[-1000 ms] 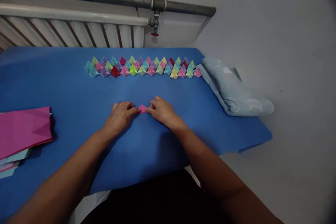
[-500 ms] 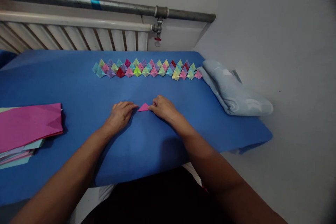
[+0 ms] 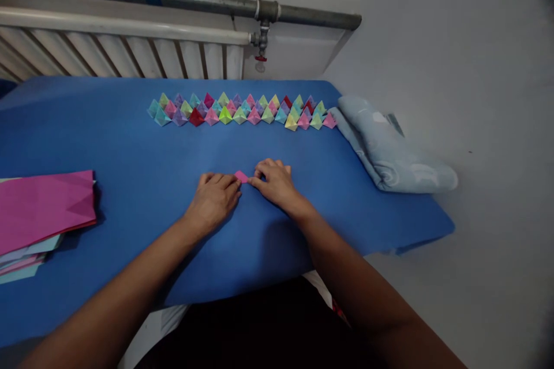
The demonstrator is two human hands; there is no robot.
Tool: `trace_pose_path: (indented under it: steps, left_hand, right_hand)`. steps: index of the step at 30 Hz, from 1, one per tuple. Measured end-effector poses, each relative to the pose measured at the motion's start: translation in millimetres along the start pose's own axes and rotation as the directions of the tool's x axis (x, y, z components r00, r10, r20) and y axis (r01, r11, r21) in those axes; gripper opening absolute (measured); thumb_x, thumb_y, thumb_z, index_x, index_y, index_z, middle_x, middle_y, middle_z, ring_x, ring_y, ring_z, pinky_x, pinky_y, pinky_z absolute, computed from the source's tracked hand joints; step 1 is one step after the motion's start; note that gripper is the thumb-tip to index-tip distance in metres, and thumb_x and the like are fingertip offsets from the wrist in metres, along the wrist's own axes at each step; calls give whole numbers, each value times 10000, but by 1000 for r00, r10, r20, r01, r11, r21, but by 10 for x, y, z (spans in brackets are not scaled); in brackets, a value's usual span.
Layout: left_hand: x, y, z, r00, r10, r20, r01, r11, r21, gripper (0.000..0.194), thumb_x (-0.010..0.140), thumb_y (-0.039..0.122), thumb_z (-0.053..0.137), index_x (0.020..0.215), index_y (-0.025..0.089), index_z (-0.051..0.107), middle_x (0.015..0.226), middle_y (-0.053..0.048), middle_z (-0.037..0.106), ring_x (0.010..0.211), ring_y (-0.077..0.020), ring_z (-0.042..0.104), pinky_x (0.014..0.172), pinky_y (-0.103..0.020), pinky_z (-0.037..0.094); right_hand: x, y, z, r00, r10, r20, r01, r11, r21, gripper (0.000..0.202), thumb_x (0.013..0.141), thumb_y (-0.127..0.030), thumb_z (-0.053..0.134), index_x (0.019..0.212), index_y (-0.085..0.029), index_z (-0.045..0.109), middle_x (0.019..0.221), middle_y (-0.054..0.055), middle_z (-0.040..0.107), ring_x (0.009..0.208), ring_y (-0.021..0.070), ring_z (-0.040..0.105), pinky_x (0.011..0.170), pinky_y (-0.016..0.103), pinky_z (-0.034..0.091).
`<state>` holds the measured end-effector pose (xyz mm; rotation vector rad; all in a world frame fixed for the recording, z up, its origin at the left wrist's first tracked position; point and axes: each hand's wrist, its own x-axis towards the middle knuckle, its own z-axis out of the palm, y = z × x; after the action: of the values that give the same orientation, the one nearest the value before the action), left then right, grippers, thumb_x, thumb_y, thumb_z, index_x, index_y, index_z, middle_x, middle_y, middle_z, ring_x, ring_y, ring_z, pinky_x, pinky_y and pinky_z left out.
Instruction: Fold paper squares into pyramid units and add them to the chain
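Note:
A small pink folded paper (image 3: pixel 241 176) lies on the blue cloth (image 3: pixel 142 202) between my two hands. My left hand (image 3: pixel 213 196) rests on the cloth, its fingertips pressing the paper's left corner. On the other side, my right hand (image 3: pixel 274 181) pinches the right corner between thumb and curled fingers. Behind them stand rows of small folded paper pieces (image 3: pixel 239 115) in many colours, set close together.
At the left lies a stack of coloured paper sheets (image 3: pixel 45 207), magenta on top. A folded light-blue blanket (image 3: pixel 389 150) sits at the right by the wall. Along the back run a radiator (image 3: pixel 130 52) and a metal pipe (image 3: pixel 203 3) with a red-handled valve (image 3: pixel 261 59).
My left hand has moved right onto the paper's left corner. The paper's outline has gone from a triangle to a smaller slanted shape. The view has shifted slightly.

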<state>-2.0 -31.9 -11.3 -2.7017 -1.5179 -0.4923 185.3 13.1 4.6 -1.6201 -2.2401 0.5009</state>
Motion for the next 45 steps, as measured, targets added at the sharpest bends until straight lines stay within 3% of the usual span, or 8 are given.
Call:
trace_pose_path:
  steps: [12,17,23,27,31,34,40,45]
  left_hand:
    - [117,178,-44,994,107,38,-113,971,210,326,972,179,380,866,150,688,868,-115,677,790,-236,596,739,-401,388]
    - [102,228,-58,997,47,58,-57,980,190,301,974,190,379,1009,127,672,920,-127,670,830,-251,603,741,-401,387]
    - [218,78,-74,993,20,119,-27,998,60,261,951,195,432,876,168,681,865,-93,667,826,-239,611,731,-378,413]
    - [395,-164,-70,990,40,133,-30,996,-80,153,915,235,535,883,193,678,868,-47,658,774,-185,620,680,-304,448]
    - [456,-351,-47,986,53,157,9,929,-369,79,868,251,605,898,203,661,886,-10,618,732,-135,602,664,-258,465]
    - [433,-395,-19,988,52,144,12,912,-411,96,879,270,590,913,207,655,894,-9,617,747,-137,600,687,-268,470]
    - [383,-401,24,989,116,96,-73,927,-367,159,933,278,509,920,214,654,938,-29,646,809,-152,618,724,-286,485]
    - [361,-368,28,990,136,31,-119,941,-316,229,967,303,463,920,187,654,925,-58,661,800,-170,628,734,-305,500]
  right_hand:
    - [93,4,-106,992,41,117,-43,999,18,186,832,-343,688,731,-197,631,981,13,627,970,200,484,808,335,262]
    - [82,45,-126,992,16,127,-28,995,95,146,814,-256,698,710,-188,620,1053,4,649,1003,187,504,864,348,273]
    - [203,56,-180,984,35,174,-58,990,126,156,747,-225,731,658,-189,607,896,0,624,908,175,511,834,337,327]
    - [378,106,-185,973,41,228,-103,959,265,145,729,-221,716,664,-189,589,709,-43,571,693,117,512,680,254,384]
    - [457,110,-54,996,85,17,-85,929,360,123,746,-244,689,689,-195,592,736,-41,559,709,112,509,689,245,401]
    - [478,110,49,989,108,-105,-58,917,395,111,759,-248,665,694,-197,591,772,-35,559,761,116,519,743,251,414]
    - [582,184,82,982,155,-106,-63,806,589,120,750,-283,652,710,-199,576,787,-35,568,720,110,525,722,247,435]
    - [599,184,77,982,151,-115,-53,799,599,123,746,-289,644,703,-197,573,789,-34,565,707,107,517,720,253,429]
